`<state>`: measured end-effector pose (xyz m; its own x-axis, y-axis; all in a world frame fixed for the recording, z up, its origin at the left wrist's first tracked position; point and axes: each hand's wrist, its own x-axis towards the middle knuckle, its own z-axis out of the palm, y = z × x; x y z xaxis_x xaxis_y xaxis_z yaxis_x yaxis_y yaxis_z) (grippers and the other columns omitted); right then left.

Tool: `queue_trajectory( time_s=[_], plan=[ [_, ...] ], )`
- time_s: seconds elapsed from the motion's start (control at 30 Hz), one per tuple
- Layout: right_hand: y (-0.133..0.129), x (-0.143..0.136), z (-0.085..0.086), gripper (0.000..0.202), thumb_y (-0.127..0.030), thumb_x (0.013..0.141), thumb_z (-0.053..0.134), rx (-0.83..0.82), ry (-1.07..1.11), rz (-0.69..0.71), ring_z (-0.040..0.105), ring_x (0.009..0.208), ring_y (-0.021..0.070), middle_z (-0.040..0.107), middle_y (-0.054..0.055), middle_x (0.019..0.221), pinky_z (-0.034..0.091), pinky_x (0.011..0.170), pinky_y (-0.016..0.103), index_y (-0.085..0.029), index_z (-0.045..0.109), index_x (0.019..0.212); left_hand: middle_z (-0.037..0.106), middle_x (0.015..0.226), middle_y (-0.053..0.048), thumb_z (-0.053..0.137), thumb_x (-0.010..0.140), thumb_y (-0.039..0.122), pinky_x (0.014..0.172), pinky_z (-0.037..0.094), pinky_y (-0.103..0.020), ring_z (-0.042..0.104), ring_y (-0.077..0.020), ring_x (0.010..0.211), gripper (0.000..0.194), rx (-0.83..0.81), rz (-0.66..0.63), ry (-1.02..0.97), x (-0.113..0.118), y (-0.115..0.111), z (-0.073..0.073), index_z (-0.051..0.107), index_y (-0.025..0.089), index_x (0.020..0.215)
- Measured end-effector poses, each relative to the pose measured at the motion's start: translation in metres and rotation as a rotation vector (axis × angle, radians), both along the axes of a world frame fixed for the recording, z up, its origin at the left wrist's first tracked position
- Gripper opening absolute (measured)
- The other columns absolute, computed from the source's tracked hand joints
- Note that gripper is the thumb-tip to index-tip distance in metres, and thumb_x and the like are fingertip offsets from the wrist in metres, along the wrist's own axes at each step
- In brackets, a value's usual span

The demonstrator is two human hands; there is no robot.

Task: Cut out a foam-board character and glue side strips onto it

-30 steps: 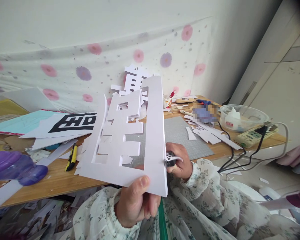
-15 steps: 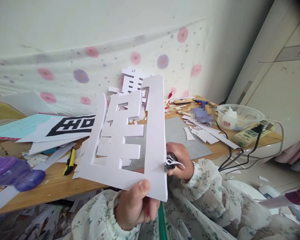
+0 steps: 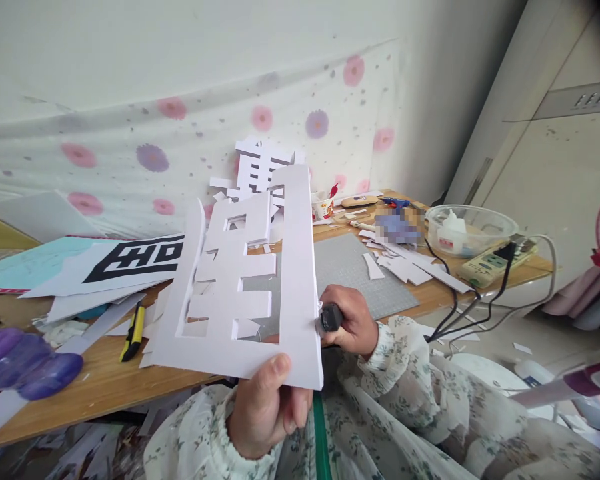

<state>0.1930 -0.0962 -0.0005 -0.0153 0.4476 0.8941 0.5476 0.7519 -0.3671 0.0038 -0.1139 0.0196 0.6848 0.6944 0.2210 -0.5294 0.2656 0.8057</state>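
A white foam board (image 3: pixel 296 267) with a cut-out shape is held up, tilted, above the table's front edge. My left hand (image 3: pixel 267 407) grips its bottom edge, thumb on the front face and fingers behind. At the board's right edge, my right hand (image 3: pixel 353 320) is closed around a small black tool (image 3: pixel 331 317), whose working end is hidden by the board. Through the cut-out openings parts of the grey cutting mat (image 3: pixel 343 257) show. Behind the board, a cut white foam character (image 3: pixel 254 167) leans against the wall.
On the left lie a yellow-black utility knife (image 3: pixel 133 333), a printed sheet (image 3: pixel 135 260) and a purple bottle (image 3: pixel 25 363). Foam scraps (image 3: pixel 405 270), a clear basin (image 3: pixel 473 230) with a white bottle, and a power strip (image 3: pixel 497 263) with black cables are on the right.
The curled white shaving at the tool is gone from sight, and the tool's black end now shows more plainly. The board has tilted back and shifted slightly left in view.
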Motion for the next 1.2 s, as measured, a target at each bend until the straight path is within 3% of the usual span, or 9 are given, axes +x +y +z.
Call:
queue_trajectory(
  time_s=[0.13,0.3,0.4,0.57,0.63,0.7,0.8,0.93,1.2],
  plan=[
    [-0.001,-0.001,0.005,0.052,-0.072,0.092,0.044,-0.012,0.007,0.023,0.048,0.053,0.0134,0.053,-0.001,0.062,0.034,0.052,0.026,-0.022,0.054,0.082,0.045,0.032,0.004,0.054,0.096,0.039,0.029,0.013,-0.020,0.021,-0.0059,0.028,0.037,0.016,-0.022,0.026,-0.003,-0.001,-0.002,0.072,0.013,0.076],
    [0.001,0.002,0.001,0.054,-0.075,0.088,0.049,-0.066,0.082,0.027,0.049,0.054,0.0138,0.054,-0.001,0.062,0.035,0.053,0.027,-0.022,0.056,0.077,0.040,0.032,0.007,0.055,0.096,0.037,0.029,0.016,-0.020,0.020,-0.0069,0.028,0.032,-0.007,-0.053,-0.032,-0.002,-0.005,0.003,0.074,0.014,0.086],
    [0.001,0.005,-0.006,0.054,-0.074,0.084,0.054,-0.135,0.203,-0.023,0.047,0.055,0.0138,0.053,-0.001,0.062,0.035,0.054,0.028,-0.022,0.057,0.074,0.037,0.033,0.007,0.051,0.098,0.034,0.030,0.019,-0.020,0.019,-0.0071,0.029,0.033,-0.020,-0.077,-0.074,0.000,-0.005,0.006,0.075,0.013,0.090],
    [-0.001,0.005,-0.010,0.046,-0.066,0.091,0.051,-0.199,0.416,-0.119,0.046,0.059,0.0147,0.052,-0.001,0.066,0.037,0.056,0.029,-0.021,0.059,0.080,0.038,0.034,0.007,0.048,0.099,0.033,0.030,0.020,-0.018,0.019,-0.0060,0.029,0.036,0.001,-0.072,-0.099,0.000,0.001,0.006,0.074,0.012,0.086],
    [-0.003,0.001,-0.004,0.042,-0.062,0.089,0.057,-0.266,0.529,-0.010,0.047,0.058,0.0135,0.058,0.000,0.072,0.039,0.054,0.028,-0.020,0.063,0.091,0.038,0.033,0.007,0.051,0.097,0.034,0.030,0.019,-0.017,0.018,-0.0053,0.028,0.035,0.004,-0.051,-0.070,0.000,0.003,0.006,0.073,0.012,0.081],
    [-0.007,-0.006,0.007,0.041,-0.058,0.085,0.065,-0.381,0.674,0.199,0.047,0.055,0.0112,0.063,0.001,0.078,0.038,0.050,0.026,-0.020,0.067,0.101,0.038,0.032,0.007,0.055,0.095,0.036,0.030,0.018,-0.017,0.019,-0.0048,0.028,0.034,-0.001,-0.025,-0.022,0.000,0.006,0.007,0.073,0.012,0.079],
    [-0.014,-0.014,0.026,0.041,-0.053,0.079,0.075,-0.546,0.787,0.423,0.044,0.050,0.0089,0.060,-0.002,0.067,0.034,0.047,0.024,-0.019,0.071,0.100,0.037,0.030,0.006,0.061,0.091,0.042,0.031,0.017,-0.019,0.020,-0.0045,0.028,0.038,-0.014,0.019,0.074,-0.002,0.009,0.007,0.071,0.013,0.070],
    [-0.024,-0.021,0.047,0.038,-0.050,0.070,0.083,-0.664,0.767,0.433,0.042,0.047,0.0083,0.051,-0.005,0.053,0.033,0.044,0.022,-0.017,0.068,0.079,0.032,0.028,0.004,0.063,0.088,0.051,0.031,0.012,-0.021,0.021,-0.0037,0.027,0.056,0.011,0.097,0.197,-0.003,0.013,0.004,0.055,0.014,0.045],
    [-0.020,-0.014,0.050,0.029,-0.042,0.076,0.079,-0.603,0.785,0.405,0.043,0.045,0.0074,0.061,-0.002,0.058,0.033,0.043,0.022,-0.018,0.065,0.068,0.035,0.028,0.004,0.064,0.085,0.053,0.029,0.010,-0.021,0.021,-0.0034,0.025,0.056,-0.027,0.054,0.221,-0.006,0.015,0.001,0.054,0.015,0.045]
  ],
)
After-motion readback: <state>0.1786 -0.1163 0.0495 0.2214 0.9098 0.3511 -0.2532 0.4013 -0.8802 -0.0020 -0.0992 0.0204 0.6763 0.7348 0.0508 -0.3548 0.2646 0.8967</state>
